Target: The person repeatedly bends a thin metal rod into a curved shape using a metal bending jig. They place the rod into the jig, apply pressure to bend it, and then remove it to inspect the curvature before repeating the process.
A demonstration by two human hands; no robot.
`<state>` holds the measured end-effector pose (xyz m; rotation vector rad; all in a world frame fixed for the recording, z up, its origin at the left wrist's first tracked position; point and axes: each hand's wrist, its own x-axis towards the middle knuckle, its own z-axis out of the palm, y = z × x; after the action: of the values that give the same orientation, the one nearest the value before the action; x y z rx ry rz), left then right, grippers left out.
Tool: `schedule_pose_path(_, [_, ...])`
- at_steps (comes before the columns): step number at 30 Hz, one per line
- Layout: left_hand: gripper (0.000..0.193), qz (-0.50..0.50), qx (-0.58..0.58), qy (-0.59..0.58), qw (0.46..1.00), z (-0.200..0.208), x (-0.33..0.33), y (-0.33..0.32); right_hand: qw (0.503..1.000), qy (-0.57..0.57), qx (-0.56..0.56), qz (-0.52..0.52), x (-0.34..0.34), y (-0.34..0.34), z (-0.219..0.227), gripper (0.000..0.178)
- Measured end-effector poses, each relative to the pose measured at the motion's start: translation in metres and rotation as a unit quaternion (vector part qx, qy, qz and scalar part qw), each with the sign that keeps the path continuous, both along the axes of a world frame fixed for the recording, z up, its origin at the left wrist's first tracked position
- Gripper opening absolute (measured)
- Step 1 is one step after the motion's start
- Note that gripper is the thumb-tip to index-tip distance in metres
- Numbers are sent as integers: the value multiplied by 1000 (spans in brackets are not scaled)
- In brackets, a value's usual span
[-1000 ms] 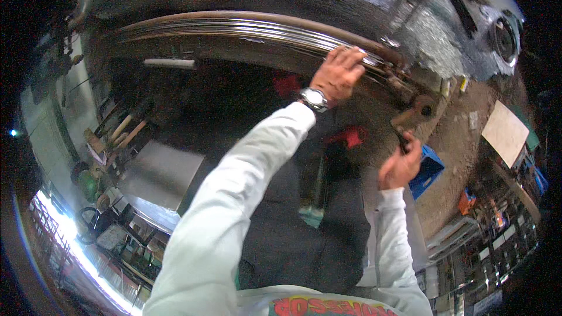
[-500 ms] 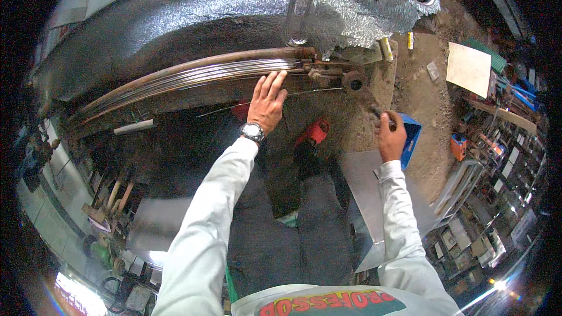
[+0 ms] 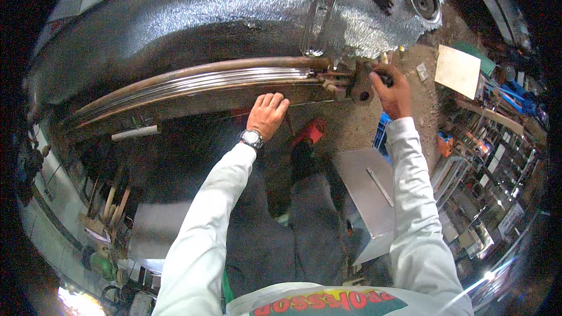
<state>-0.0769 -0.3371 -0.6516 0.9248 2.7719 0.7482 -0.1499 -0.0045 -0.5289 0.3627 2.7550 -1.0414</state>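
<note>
My left hand (image 3: pixel 268 116), with a watch at the wrist, has its fingers bent together at the near edge of a long rusty steel beam (image 3: pixel 231 95). A thin metal rod (image 3: pixel 313 103) runs past these fingers; whether they grip it is hidden. Along the beam lies a bundle of shiny metal rods (image 3: pixel 234 77), beside a rusty pipe (image 3: pixel 205 65). My right hand (image 3: pixel 395 90) is closed at the beam's right end, on the dark lever of a metal fitting with a round hole (image 3: pixel 359 85). The fingers cover most of that lever.
Behind the beam is a large cylinder wrapped in silvery foil (image 3: pixel 193 23). A sheet-metal panel (image 3: pixel 360 181) lies on the near right, a narrow strip on it. A blue crate (image 3: pixel 381 131) stands under my right forearm. A pale board (image 3: pixel 458 72) lies on the dirt floor, right.
My right hand has moved away from me, up to the beam's end, swinging the lever round. My left hand has come off the rods to the near edge, fingers more bent.
</note>
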Motion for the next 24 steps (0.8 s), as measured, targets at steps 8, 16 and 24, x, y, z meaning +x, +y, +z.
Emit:
schedule_pose_path(8, [18,-48,-33,-27,998,0,-14,-22,973,0,231,-6,5,-89,55,45])
schedule_pose_path(16, [24,-84,-22,-79,993,-2,-22,-28,915,-402,16,-34,18,-88,-19,56])
schedule_pose_path(24, [24,-105,-8,-134,985,2,-38,-20,843,-156,388,338,17,-70,-13,52])
